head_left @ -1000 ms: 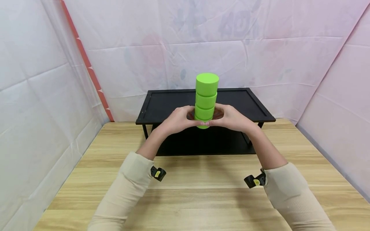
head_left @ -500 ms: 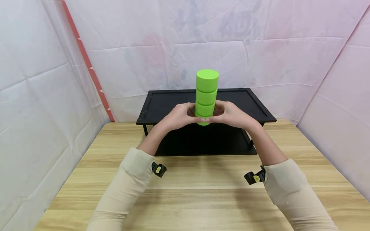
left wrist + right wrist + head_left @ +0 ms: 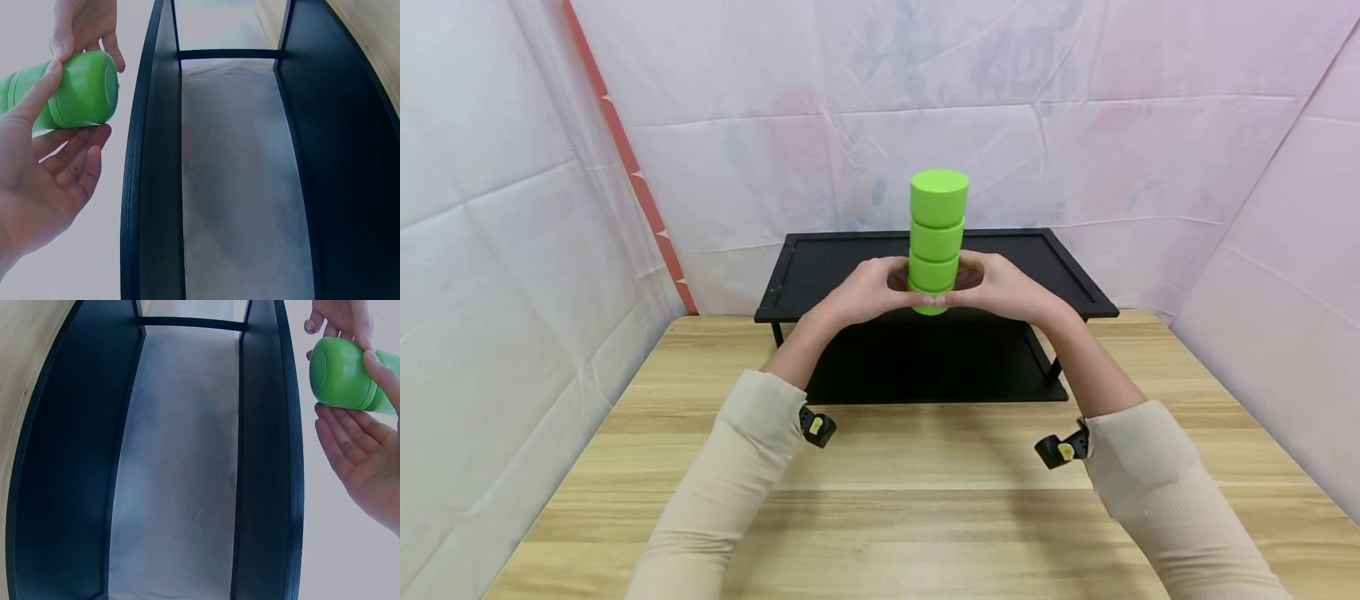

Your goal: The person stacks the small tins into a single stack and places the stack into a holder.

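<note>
A tall stack of green cups [image 3: 936, 242] stands upright between my two hands, above the front edge of the black two-tier shelf [image 3: 850, 254]. My left hand [image 3: 867, 292] grips the lower part from the left, and my right hand [image 3: 1003, 287] does the same from the right. Both thumbs lie across the front with their tips meeting, while the fingers reach round behind. In the left wrist view the rounded bottom cup [image 3: 87, 87] hangs free beside the shelf's upper board. The right wrist view shows the bottom cup [image 3: 340, 372] between thumb and fingers.
The black shelf stands at the back of a wooden table [image 3: 910, 500], its lower board [image 3: 925, 367] close to the tabletop. White sheeting [image 3: 737, 175] hangs behind it and along both sides. A red strip [image 3: 625, 150] runs down the left back corner.
Both hands have lifted the green stack a little higher, so it sits further up in the head view. The grip on it looks the same.
</note>
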The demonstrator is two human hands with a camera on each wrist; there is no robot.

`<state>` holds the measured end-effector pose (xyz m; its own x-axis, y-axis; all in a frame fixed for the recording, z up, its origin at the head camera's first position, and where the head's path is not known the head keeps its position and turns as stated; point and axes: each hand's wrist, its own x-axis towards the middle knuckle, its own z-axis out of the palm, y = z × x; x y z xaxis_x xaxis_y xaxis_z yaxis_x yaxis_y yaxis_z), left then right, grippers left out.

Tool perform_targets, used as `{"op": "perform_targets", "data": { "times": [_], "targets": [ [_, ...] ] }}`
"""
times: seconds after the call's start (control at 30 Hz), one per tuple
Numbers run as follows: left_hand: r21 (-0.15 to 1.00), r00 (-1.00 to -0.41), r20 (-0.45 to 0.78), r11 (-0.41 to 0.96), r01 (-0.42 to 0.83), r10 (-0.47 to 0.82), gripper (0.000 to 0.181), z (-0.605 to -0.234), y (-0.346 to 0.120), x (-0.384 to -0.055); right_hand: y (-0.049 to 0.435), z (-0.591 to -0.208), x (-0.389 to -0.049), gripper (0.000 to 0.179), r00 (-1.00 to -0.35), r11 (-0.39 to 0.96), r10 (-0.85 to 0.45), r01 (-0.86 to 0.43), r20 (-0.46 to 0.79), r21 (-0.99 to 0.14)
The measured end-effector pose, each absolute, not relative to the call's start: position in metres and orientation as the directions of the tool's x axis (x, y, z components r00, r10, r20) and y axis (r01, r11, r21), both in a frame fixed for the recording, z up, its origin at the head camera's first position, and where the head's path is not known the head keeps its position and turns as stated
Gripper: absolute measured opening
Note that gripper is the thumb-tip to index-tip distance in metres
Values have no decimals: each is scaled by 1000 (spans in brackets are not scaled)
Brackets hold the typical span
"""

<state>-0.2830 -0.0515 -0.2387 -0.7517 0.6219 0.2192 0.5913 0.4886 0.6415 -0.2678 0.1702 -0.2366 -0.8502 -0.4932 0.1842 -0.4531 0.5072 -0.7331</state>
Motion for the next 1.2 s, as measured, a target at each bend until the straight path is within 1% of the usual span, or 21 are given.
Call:
{"op": "perform_targets", "data": {
  "times": [0.33,0.6,0.83,1.2],
  "targets": [
    [635,-746,215,489,597,631,51,-235,-54,-293,169,-235,-275,52,-847,498,-496,-457,191,-737],
    [659,-763,186,498,565,620,53,-237,-55,-304,167,-235,-284,54,-856,516,-482,-449,186,-730],
    [662,-761,186,493,565,622,53,-239,-52,-311,169,-237,-293,54,-857,505,-483,-441,180,-742],
    [693,-778,160,492,527,608,55,-242,-48,-324,171,-241,-306,54,-862,506,-483,-418,153,-755]
  ]
}}
